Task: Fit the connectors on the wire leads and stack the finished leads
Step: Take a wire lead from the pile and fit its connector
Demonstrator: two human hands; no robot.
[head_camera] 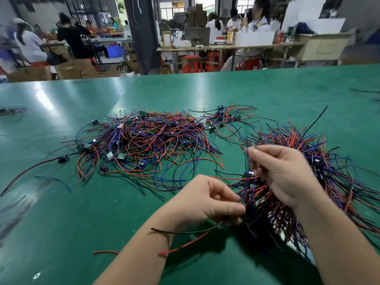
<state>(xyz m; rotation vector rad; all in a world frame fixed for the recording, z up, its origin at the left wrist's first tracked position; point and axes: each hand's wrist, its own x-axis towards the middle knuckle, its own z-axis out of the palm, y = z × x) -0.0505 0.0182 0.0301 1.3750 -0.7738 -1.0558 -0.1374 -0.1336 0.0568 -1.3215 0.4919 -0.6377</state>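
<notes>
A big loose heap of red, blue and black wire leads (148, 140) with small boards lies mid-table. A second, denser pile of leads (320, 161) lies at the right, partly under my arms. My left hand (205, 200) pinches a lead near its dark end piece; its red and black wires (185, 237) trail toward me. My right hand (285, 171) is raised above the right pile and pinches a thin lead (247, 161) that hangs down to a small blue connector (249, 174). Motion blur hides the fingertips' exact hold.
The green table (82, 212) stretches wide. A small cluster of leads (224, 118) lies behind the heaps, a stray blue wire (55, 182) at the left, a red scrap (106, 252) near my left forearm. People sit at benches beyond the far edge.
</notes>
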